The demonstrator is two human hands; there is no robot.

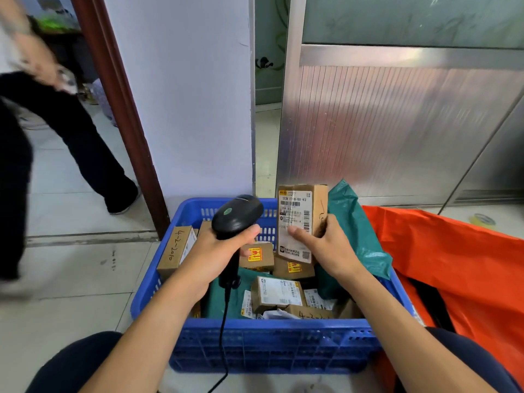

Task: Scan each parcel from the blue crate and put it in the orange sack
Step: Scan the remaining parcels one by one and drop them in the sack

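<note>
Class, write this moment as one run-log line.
step: scan parcel | left hand: grips scanner | right hand: holds box upright over blue crate | orange sack: beside blue crate

Dark navy trousers cover both knees, one near left, one near right. Both forearms are bare along their visible length. The left hand and right hand are ungloved.
</note>
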